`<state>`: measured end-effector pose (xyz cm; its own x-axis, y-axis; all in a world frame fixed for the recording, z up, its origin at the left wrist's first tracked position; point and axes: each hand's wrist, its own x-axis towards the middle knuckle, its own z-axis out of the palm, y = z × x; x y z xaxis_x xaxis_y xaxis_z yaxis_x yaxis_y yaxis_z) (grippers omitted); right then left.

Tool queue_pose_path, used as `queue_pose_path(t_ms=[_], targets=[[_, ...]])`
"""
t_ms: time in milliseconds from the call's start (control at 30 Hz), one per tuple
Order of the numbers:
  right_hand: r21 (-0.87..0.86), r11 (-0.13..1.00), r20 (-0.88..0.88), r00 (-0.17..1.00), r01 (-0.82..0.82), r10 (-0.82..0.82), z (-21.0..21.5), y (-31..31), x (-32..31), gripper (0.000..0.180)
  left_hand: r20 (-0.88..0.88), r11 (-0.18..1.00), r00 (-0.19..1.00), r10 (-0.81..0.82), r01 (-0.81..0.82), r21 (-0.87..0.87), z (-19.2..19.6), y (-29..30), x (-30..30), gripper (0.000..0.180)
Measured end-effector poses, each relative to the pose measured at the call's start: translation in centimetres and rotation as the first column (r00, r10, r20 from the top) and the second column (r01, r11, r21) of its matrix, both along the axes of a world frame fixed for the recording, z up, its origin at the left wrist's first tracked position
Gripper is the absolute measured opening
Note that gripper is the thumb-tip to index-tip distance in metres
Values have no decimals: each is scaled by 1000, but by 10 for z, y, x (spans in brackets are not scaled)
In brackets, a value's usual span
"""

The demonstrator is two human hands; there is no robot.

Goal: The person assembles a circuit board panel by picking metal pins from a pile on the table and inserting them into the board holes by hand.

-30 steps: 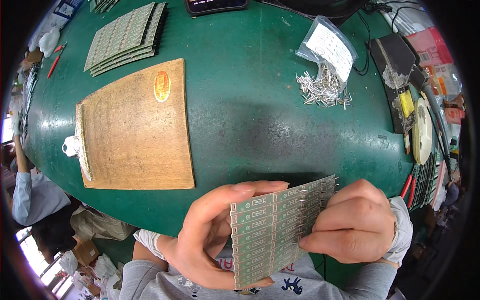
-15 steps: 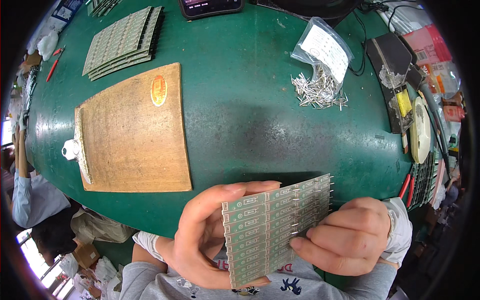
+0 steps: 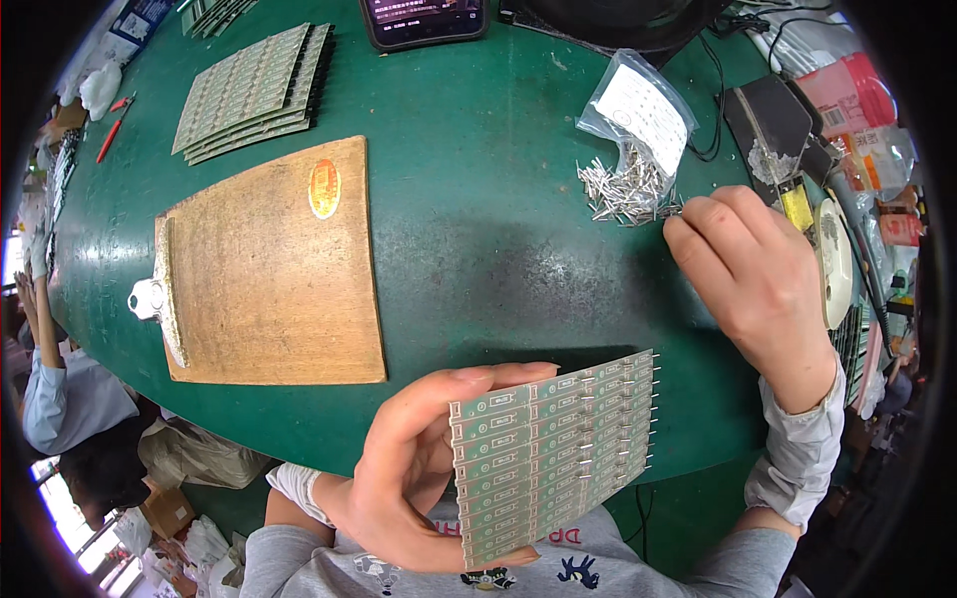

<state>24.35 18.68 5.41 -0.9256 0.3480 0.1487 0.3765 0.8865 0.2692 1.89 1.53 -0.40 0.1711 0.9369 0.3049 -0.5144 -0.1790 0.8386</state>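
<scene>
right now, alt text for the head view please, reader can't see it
A person's left hand holds a green circuit board with metal pins sticking out of it, while the right hand is at the edge of a pile of pins by a clear bag. A wooden clipboard and stacked boards lie to the left on a green table.

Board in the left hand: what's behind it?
Grey shirt shows past the lower edge of the board. The board's far face and whatever else it covers are hidden.
</scene>
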Motion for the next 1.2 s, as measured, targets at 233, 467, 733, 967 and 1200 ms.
queue_pose_path(t_ms=[233,467,733,967,1200], targets=[[26,996,80,993,-84,81,2,4,-5,25,-34,1000,999,-4,4,-17,4,-1,-2,112],[-155,985,-286,958,-73,26,0,3,-2,29,53,996,997,-64,67,-59,5,-1,-1,108],[-279,959,-436,885,41,-164,-4,-12,-5,26,12,998,999,-48,49,-44,4,-1,-3,106],[-447,880,-428,826,160,-368,-13,-10,4,19,-32,996,997,-67,65,-57,8,1,-5,107],[-675,681,-348,691,284,-634,-6,-14,2,14,-45,998,998,-46,44,-42,6,0,-3,107]])
